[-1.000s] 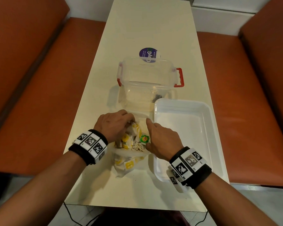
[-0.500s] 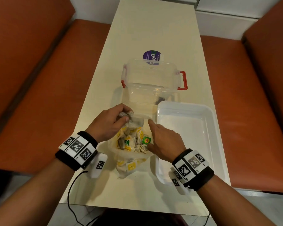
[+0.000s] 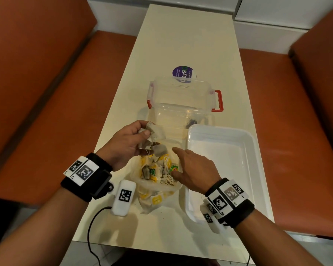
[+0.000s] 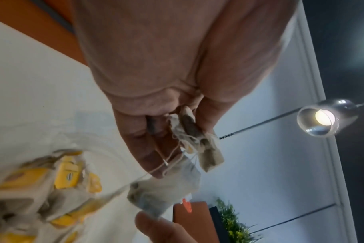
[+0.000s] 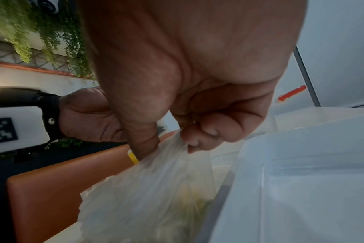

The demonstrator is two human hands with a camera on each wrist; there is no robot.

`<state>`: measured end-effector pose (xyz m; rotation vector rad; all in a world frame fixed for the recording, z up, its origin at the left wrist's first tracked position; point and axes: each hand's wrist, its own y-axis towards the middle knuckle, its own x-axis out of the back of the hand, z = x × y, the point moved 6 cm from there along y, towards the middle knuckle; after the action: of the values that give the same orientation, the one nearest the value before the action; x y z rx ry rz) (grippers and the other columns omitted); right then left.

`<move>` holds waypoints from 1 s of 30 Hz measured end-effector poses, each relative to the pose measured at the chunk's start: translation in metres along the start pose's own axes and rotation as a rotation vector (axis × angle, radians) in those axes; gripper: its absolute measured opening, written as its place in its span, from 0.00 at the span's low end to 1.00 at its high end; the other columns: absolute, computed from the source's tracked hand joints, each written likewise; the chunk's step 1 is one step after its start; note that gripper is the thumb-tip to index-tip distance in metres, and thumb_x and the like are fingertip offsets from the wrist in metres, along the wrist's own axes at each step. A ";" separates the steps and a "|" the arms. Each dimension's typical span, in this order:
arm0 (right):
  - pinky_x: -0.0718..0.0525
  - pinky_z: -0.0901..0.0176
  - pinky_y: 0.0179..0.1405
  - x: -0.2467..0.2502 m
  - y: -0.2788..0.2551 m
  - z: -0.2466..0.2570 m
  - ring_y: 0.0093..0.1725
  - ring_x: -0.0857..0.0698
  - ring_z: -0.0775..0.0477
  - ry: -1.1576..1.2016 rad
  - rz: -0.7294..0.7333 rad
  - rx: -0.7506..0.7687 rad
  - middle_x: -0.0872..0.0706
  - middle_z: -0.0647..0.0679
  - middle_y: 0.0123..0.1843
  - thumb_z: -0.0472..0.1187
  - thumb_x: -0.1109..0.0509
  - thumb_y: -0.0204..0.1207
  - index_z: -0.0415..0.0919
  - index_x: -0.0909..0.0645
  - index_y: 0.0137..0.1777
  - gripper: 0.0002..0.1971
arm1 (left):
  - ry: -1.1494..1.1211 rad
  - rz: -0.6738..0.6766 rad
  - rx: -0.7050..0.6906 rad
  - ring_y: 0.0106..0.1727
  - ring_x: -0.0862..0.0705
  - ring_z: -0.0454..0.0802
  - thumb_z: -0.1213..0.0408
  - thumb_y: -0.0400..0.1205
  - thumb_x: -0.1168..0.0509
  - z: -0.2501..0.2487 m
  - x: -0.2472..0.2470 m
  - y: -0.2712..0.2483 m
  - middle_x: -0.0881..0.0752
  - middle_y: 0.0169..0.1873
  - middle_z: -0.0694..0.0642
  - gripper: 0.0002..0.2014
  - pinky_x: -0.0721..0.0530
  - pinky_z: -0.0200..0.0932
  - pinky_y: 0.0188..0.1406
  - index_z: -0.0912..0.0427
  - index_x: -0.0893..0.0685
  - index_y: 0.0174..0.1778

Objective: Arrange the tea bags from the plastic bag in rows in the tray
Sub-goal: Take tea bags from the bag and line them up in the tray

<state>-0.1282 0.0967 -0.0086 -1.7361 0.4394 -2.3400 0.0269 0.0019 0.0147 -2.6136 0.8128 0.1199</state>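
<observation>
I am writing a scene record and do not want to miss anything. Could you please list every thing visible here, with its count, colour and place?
tea bags: a small bunch, beige with strings, lifted above the bag in the left hand
plastic bag: one, clear, on the table left of the tray, holding many more tea bags with yellow tags
tray: one, white, on the table's right side, no tea bags in it
storage box: one, clear with red latches, behind the bag and tray
sticker: one, purple, round, on the table behind the box
table: one, cream, between orange benches
left hand: grips the tea bags
right hand: pinches the bag's rim
</observation>
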 end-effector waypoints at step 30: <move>0.21 0.52 0.41 0.053 -0.010 -0.020 0.37 0.20 0.52 1.077 -0.277 0.160 0.18 0.52 0.34 0.47 0.27 0.74 0.43 0.17 0.40 0.08 | -0.742 -0.055 0.176 0.52 0.15 0.61 0.62 0.74 0.42 0.041 -0.049 0.012 0.14 0.54 0.64 0.15 0.19 0.57 0.57 0.57 0.13 0.51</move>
<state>-0.1626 0.0910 0.0370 -0.3408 0.1243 -3.2271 -0.0192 0.0351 -0.0171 -2.1595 0.4511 0.8914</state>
